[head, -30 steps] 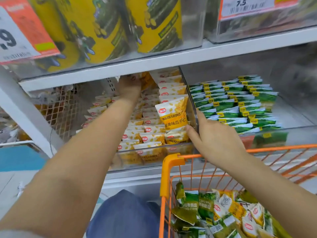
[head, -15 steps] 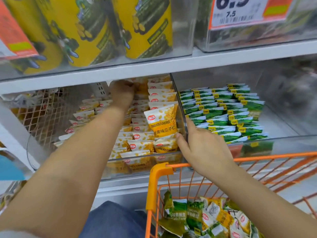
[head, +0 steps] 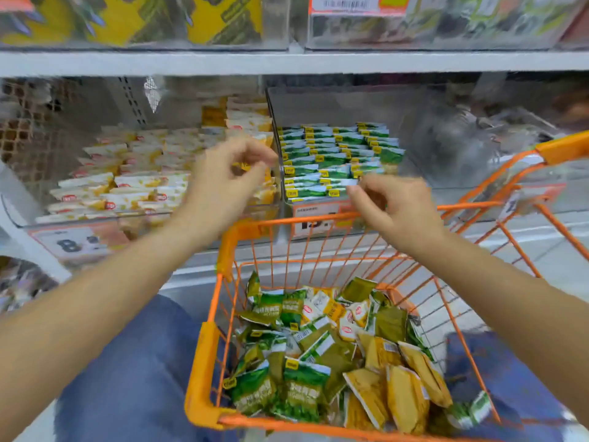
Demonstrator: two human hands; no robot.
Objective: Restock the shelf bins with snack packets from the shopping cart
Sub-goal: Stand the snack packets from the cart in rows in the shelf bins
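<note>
1. The shopping cart (head: 223, 250) is the landmark; its orange wire basket fills the lower middle of the view, and more of its inside shows than a second ago.
2. The left hand (head: 223, 180), which was thrust deep into the rear of the yellow packet bin (head: 19, 218) a second ago, has drawn back and now hangs in the air above the cart's front rim, in front of that bin.
3. Its fingers are loosely curled, thumb near the fingertips; motion blur makes it hard to be sure, but it seems to hold nothing.
4. The right hand (head: 392, 212), earlier resting on the clear divider (head: 274, 129) between the two bins, has come off it and hovers just above the cart's front rim.
5. Its fingers are also loosely bent and appear to grasp nothing.
6. The yellow packets (head: 134, 186) lie in rows in the bin beyond the cart's left corner.
7. The green packets (head: 334, 154) sit stacked in the bin straight beyond the cart's front rim.
8. Loose snack packets (head: 318, 362), green and yellow mixed, lie heaped on the cart's floor.
9. An orange price tag (head: 318, 218) shows behind the cart's front wires.
10. Blue trousers (head: 137, 362) show to the cart's left.
</note>
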